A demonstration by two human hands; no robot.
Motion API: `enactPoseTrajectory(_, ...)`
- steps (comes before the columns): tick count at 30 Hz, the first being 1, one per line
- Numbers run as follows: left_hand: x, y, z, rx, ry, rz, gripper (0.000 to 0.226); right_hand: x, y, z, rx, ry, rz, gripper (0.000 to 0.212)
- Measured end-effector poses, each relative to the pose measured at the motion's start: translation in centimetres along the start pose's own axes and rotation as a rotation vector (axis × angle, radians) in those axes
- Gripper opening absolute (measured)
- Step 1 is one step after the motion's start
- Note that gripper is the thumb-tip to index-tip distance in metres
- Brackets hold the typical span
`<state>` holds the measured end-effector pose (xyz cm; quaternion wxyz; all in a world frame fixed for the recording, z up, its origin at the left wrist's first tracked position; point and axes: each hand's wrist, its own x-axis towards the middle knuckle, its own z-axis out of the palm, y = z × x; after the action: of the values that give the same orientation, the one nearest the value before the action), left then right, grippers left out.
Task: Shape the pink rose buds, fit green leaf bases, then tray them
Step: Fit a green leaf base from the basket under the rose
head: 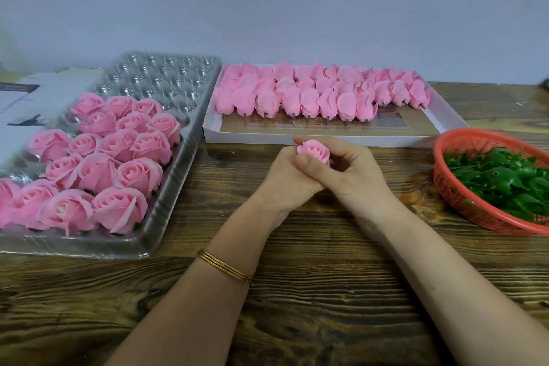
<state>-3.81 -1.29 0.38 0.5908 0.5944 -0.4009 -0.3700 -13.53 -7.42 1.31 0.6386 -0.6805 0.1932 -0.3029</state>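
Both hands meet at the middle of the wooden table around one pink rose bud (314, 151). My left hand (289, 175) curls round its left side with the thumb laid across the front. My right hand (355, 171) grips it from the right. The bud's base is hidden between the fingers. Several finished pink roses (118, 146) fill the near part of a clear plastic tray (175, 178) on the left. Rows of unshaped pink buds (320, 92) lie in a white box (326, 135) behind my hands. Green leaf bases (502, 181) are heaped in a red basket (457, 190) at the right.
The tray's far cells (166, 74) hold nothing. A white sheet with dark print (26, 104) lies under the tray's left end. A pale wall runs behind the table. Bare wood (297, 306) lies between my forearms and the front edge.
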Motion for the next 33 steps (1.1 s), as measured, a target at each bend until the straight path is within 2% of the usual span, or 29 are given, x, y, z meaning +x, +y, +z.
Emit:
enactPoseTrajectory(5, 0.2, -0.1, -0.1, 0.008, 0.030, 0.006, 0.037, -0.2, -0.3, 0.2, -0.120, -0.046, -0.023, 0.028)
enactPoseTrajectory(10, 0.2, 0.0, -0.1, -0.011, 0.039, -0.026, 0.028, -0.1, -0.4, -0.4, -0.191, -0.080, 0.023, 0.034)
enactPoseTrajectory(13, 0.1, 0.2, -0.1, -0.036, 0.055, -0.032, 0.015, 0.3, -0.4, -1.0, -0.041, 0.009, 0.065, 0.033)
enactPoseTrajectory(17, 0.0, 0.6, 0.1, 0.036, 0.048, -0.030, 0.027, 0.5, -1.1, -1.4, 0.098, 0.141, -0.004, 0.022)
enactPoseTrajectory(21, -0.1, 0.6, 0.5, 0.068, -0.015, -0.029, 0.030, 0.4, -1.6, -1.2, 0.186, 0.044, -0.009, 0.017)
enactPoseTrajectory(27, -0.3, 0.4, 0.8, 0.096, -0.097, -0.034, 0.018, 0.2, -1.7, -1.9, 0.066, -0.078, 0.036, 0.015)
enactPoseTrajectory(33, -0.4, 0.6, 0.9, 0.093, -0.112, -0.028, 0.027, 0.2, -1.5, -1.9, 0.023, -0.132, 0.046, 0.012)
